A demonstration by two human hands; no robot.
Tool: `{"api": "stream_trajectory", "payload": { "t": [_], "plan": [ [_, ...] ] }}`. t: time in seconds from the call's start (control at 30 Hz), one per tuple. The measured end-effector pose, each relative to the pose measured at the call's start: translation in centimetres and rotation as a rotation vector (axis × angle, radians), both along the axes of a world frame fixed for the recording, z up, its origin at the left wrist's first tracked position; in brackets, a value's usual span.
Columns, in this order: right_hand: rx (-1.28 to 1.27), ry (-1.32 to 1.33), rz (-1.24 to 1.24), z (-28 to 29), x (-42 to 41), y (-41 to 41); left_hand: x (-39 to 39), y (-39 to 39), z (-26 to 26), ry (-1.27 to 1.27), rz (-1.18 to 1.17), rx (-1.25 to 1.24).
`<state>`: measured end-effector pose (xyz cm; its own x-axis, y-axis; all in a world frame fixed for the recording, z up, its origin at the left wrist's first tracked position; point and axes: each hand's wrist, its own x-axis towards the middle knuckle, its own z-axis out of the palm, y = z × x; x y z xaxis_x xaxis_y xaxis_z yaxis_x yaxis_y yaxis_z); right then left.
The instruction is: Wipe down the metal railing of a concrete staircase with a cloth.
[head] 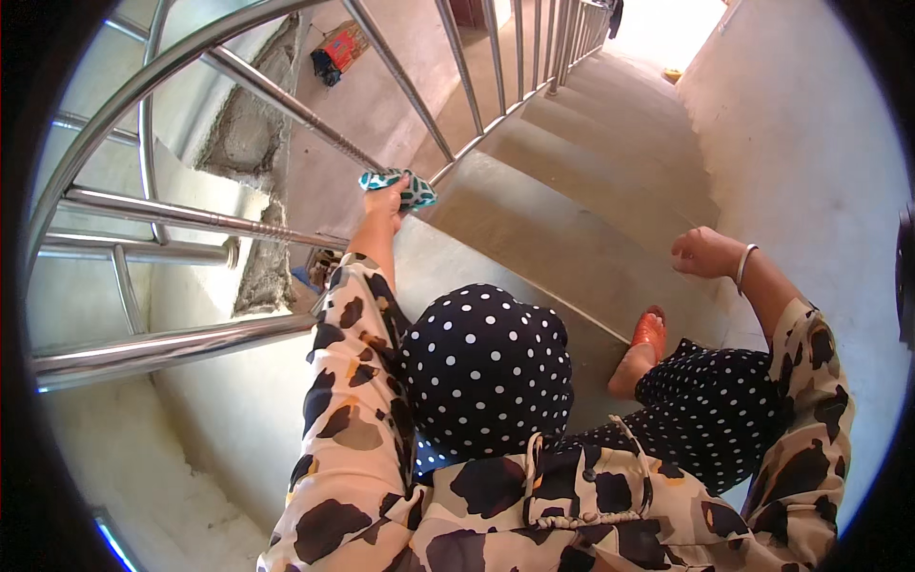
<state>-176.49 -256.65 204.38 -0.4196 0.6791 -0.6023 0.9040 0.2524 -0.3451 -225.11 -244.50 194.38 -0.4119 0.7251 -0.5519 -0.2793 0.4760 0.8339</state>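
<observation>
My left hand (386, 201) grips a white cloth with a green pattern (422, 191). The cloth is pressed around the low end of a steel baluster (300, 116), close to the bottom rail of the stair railing. Over the steps on the right, my right hand (704, 252) hangs in the air with its fingers curled and nothing visible in it. A white bangle (745, 266) circles that wrist. Between my arms is my bent knee in dotted black trousers (486, 365).
Concrete steps (572, 193) descend ahead to a bright opening. The curved steel handrail (96, 121) runs along the left, and a plain wall (786, 143) rises on the right. My foot wears an orange sandal (649, 330). A red bag (342, 50) lies on the floor below.
</observation>
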Motion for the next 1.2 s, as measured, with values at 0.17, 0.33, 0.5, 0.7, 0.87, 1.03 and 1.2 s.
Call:
{"api": "stream_trajectory", "payload": {
  "t": [0.17,0.33,0.5,0.7,0.87,1.03,1.2],
  "plan": [
    [0.049,0.046,-0.023,1.7,0.6,0.1,0.4,-0.7,9.7,0.261,-0.052,0.340],
    [0.234,0.101,0.064,1.5,2.7,-0.8,1.3,-4.5,22.7,0.438,0.005,0.807],
    [0.282,0.071,0.123,3.8,2.8,-0.8,3.1,-12.1,36.4,1.055,-0.087,1.045],
    [0.390,0.030,0.206,6.8,4.0,-2.8,0.9,-16.4,48.8,2.318,-0.293,0.083],
    [0.451,-0.075,0.321,5.9,4.9,-1.2,-0.4,-13.4,45.7,2.377,-0.567,0.115],
    [0.427,-0.079,0.149,6.1,5.7,-1.6,6.1,-7.1,41.2,2.531,-0.569,-0.084],
    [0.355,-0.005,0.097,5.5,5.4,-1.3,8.9,-3.1,38.5,2.492,-0.603,-0.079]
  ]
}}
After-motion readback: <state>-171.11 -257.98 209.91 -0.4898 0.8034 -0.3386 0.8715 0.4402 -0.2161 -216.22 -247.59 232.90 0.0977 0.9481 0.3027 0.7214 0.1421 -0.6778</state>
